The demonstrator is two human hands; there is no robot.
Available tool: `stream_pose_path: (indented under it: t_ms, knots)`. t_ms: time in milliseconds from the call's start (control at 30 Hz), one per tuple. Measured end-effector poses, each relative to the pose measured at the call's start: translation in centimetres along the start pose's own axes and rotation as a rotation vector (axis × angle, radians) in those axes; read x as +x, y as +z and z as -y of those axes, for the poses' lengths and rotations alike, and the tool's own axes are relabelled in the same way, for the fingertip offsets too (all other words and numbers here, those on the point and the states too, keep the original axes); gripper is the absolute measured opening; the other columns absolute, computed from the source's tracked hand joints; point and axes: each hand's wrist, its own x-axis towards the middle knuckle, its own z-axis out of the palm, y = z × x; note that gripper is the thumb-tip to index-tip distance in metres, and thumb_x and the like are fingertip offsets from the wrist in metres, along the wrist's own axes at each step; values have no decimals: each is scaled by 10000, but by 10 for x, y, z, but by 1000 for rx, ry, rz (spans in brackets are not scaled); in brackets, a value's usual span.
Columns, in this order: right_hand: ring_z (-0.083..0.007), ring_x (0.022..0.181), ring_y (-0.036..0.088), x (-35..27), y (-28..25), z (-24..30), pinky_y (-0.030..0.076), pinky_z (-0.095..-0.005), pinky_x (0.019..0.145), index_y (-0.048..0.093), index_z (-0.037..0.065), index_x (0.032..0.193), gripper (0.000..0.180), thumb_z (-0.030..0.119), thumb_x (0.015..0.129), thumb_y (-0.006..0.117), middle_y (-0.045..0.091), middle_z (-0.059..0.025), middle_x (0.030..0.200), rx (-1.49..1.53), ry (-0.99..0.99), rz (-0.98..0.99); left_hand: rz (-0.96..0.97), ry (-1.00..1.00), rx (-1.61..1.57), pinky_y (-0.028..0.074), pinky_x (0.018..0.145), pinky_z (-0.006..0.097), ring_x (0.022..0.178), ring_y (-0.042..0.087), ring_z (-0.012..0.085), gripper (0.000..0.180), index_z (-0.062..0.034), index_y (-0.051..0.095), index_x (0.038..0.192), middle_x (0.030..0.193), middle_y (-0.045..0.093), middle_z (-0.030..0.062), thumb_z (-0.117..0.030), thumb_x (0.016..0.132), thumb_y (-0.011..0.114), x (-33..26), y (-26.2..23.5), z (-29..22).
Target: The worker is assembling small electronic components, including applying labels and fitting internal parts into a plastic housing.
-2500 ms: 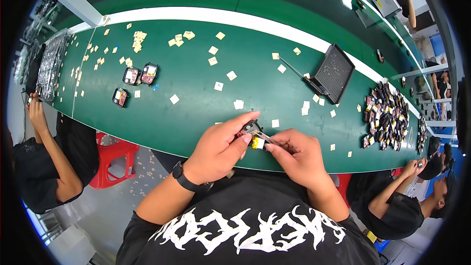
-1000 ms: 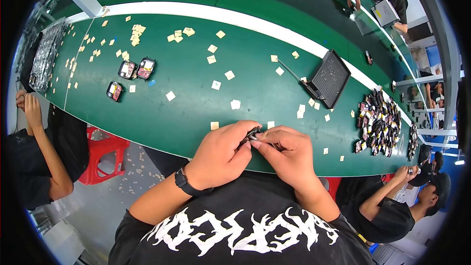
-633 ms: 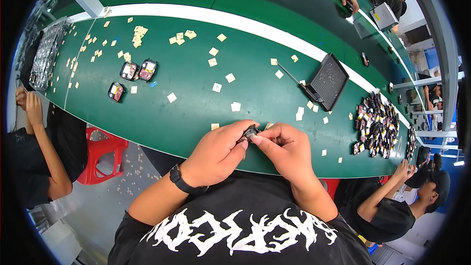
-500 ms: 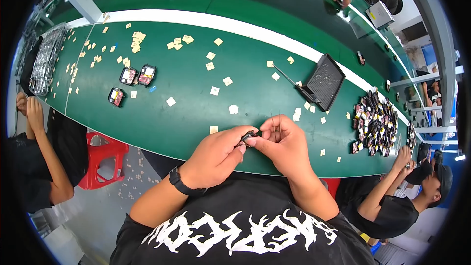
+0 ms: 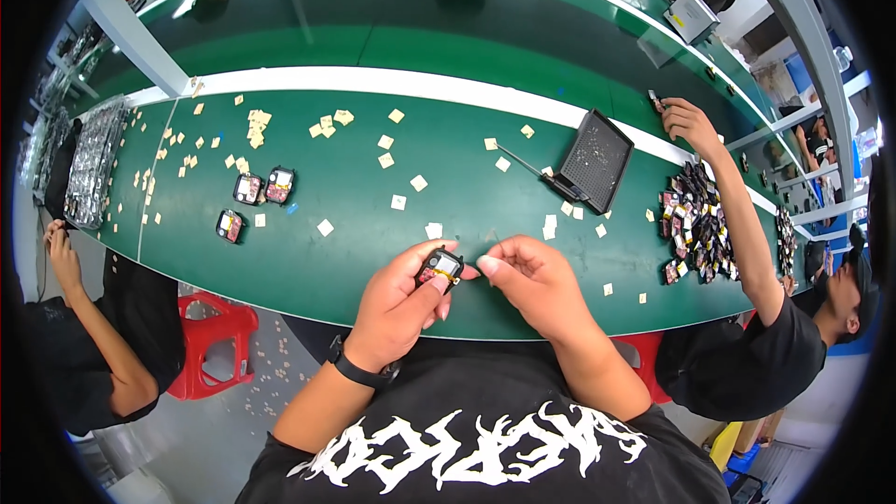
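Observation:
My left hand [image 5: 397, 303] is closed around a small black device housing [image 5: 441, 266], whose face is turned up. Inside the housing a white label, a yellow strip and some reddish parts show. Close to its right edge, my right hand [image 5: 532, 285] has thumb and forefinger pinched together. Whatever lies between those fingertips is too small to make out. On the green table left of my hands sit three similar black housings, one [image 5: 280, 185] beside another [image 5: 247, 189], and a third [image 5: 231, 225] a little nearer.
Pale yellow square pieces [image 5: 418, 183] lie scattered over the table [image 5: 355, 233]. A black mesh tray [image 5: 597, 163] with a thin rod stands at the far right. Beyond it lies a heap of housings [image 5: 695, 233]. A co-worker's arm [image 5: 747, 215] reaches over the heap to the conveyor [image 5: 448, 37].
The housing in my left hand has turned so its face shows. My right hand's fingers have drawn slightly away from it. The right-hand co-worker's arm has stretched out to a device on the conveyor.

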Motion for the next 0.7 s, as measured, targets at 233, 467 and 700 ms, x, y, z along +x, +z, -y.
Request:
stream_pose_path:
  t_ms: [233,467,700]
  knots:
    - [0,733,549,-13,-20,-11,442,-183,628,674,-8,995,97,83,996,703,658,44,852,-125,-61,-98,-84,115,5,404,587,195,668,478,58,389,32,481,1425,1119,704,188,-45,1045,504,2,2,9]
    - [-67,693,575,-17,-10,-4,450,-242,597,712,33,1104,172,28,932,714,653,7,845,-426,-346,-35,-79,64,32,390,606,198,665,448,49,390,15,488,1434,1031,683,116,-66,1055,531,-1,0,7]
    - [-204,667,619,0,-1,2,518,-362,561,732,223,1243,486,52,788,718,569,1,827,-1126,-750,98,16,-34,31,414,617,230,696,480,61,413,22,504,1438,811,527,-4,3,1028,460,3,-6,-5]
